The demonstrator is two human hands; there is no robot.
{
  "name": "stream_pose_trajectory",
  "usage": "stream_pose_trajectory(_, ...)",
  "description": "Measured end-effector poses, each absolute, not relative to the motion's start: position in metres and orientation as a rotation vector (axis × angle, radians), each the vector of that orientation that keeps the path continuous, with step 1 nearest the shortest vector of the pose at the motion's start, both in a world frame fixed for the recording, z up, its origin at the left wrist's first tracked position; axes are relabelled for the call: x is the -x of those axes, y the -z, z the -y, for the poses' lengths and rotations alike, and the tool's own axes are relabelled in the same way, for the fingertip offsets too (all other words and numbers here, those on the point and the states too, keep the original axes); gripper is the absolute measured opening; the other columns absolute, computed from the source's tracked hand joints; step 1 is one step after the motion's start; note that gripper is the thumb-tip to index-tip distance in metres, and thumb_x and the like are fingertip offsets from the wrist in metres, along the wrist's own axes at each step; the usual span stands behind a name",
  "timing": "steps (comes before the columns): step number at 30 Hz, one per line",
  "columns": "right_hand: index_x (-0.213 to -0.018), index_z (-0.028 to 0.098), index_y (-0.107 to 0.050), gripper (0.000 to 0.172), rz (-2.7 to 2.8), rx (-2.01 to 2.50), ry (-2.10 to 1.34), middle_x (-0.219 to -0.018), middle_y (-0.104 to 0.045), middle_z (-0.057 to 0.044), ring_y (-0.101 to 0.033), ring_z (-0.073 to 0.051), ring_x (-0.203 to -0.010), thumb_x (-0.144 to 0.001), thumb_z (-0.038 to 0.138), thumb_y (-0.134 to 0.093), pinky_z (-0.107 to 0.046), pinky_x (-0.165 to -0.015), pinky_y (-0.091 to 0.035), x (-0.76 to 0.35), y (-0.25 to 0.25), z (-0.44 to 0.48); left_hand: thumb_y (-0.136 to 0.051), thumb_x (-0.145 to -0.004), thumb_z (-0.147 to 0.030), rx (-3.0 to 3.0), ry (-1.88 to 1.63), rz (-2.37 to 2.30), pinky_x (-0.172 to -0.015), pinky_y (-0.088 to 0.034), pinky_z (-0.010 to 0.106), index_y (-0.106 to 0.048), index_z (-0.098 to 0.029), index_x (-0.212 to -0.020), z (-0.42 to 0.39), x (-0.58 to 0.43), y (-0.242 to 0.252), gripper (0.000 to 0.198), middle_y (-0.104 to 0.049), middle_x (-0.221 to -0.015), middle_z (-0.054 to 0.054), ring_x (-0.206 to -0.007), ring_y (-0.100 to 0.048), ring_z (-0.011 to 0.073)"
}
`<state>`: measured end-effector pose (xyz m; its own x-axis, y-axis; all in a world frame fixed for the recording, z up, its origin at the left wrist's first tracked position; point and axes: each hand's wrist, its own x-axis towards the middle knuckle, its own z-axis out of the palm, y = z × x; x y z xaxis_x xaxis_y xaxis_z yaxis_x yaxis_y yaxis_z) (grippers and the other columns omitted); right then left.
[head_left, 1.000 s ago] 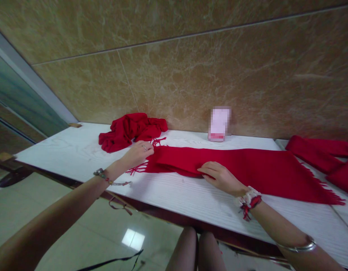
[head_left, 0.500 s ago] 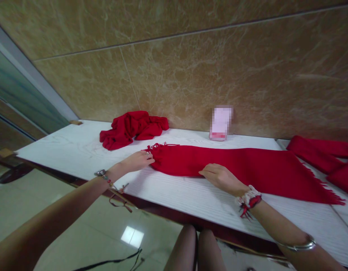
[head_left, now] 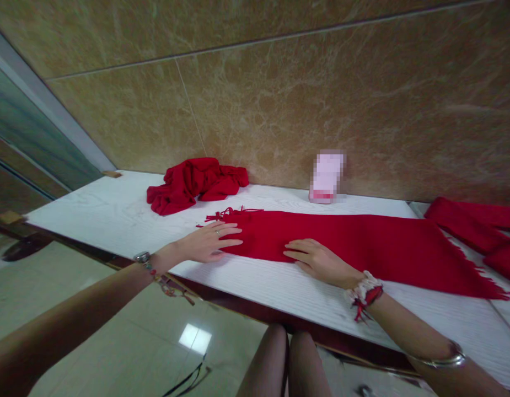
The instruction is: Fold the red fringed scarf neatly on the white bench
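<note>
A red fringed scarf (head_left: 362, 242) lies stretched lengthwise across the white tabletop, its left fringe loose and its right fringe slanting toward the near edge. My left hand (head_left: 207, 241) rests with spread fingers on the scarf's left end, covering part of that end. Farther right, my right hand (head_left: 316, 261) lies on the scarf's near edge, fingers stretched out and touching the cloth. Neither hand grips anything.
A crumpled red cloth (head_left: 192, 184) sits at the back left by the marbled wall (head_left: 258, 110). A blurred pinkish-white item (head_left: 327, 175) leans against the wall. More folded red cloth (head_left: 465, 218) lies at the right. The white table (head_left: 93, 207) has a dark front edge.
My left hand has loosened from the scarf's left end and spread out flat on it. The fingers of my right hand have opened and shifted slightly left.
</note>
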<state>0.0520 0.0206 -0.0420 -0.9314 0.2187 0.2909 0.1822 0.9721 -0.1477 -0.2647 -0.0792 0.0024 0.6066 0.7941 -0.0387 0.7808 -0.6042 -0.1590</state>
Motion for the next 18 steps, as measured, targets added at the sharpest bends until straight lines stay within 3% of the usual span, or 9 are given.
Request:
stream_pose_trajectory(3,-0.121,0.02,-0.052,0.037,2.869,0.267,-0.256,-0.127,-0.052,-0.008,-0.042,-0.018,-0.12,-0.089,0.016,-0.034,-0.042,-0.101,-0.033,-0.051,0.047,-0.022,-0.046,-0.085,-0.032,2.803,-0.146,1.346,-0.103,-0.025,0.037,-0.038,-0.024,-0.13,0.068,0.256,0.008,0.047,-0.04,-0.136,0.006,-0.128,-0.029,0.0229)
stream_pose_trajectory(7,-0.123,0.023,-0.049,0.038,2.906,0.241,-0.334,-0.128,-0.05,-0.005,-0.039,-0.016,-0.123,-0.09,0.016,-0.032,-0.043,-0.103,-0.029,-0.051,0.049,-0.023,-0.042,-0.087,-0.027,2.786,-0.131,1.423,-0.099,-0.031,0.033,-0.043,-0.022,-0.127,0.066,0.261,0.019,0.041,-0.046,-0.132,0.005,-0.123,-0.037,0.02)
stream_pose_trajectory(12,-0.112,0.019,-0.059,0.029,2.786,0.271,-0.32,-0.117,-0.06,-0.007,-0.05,-0.018,-0.113,-0.088,0.024,-0.041,-0.041,-0.098,-0.036,-0.049,0.049,-0.022,-0.046,-0.083,-0.018,2.625,-0.192,1.386,-0.088,-0.04,0.028,-0.06,-0.018,-0.103,0.078,0.281,0.01,0.024,-0.062,-0.106,0.006,-0.098,-0.055,0.0163)
stream_pose_trajectory(18,-0.097,0.016,-0.066,0.025,2.676,0.216,-0.103,-0.099,-0.067,-0.008,-0.06,-0.018,-0.095,-0.087,0.02,-0.044,-0.035,-0.085,-0.048,-0.048,0.053,-0.02,-0.053,-0.074,-0.009,2.492,-0.454,1.191,-0.071,-0.044,0.028,-0.061,-0.016,-0.089,0.073,0.294,0.0,0.018,-0.064,-0.086,0.006,-0.075,-0.06,0.0159)
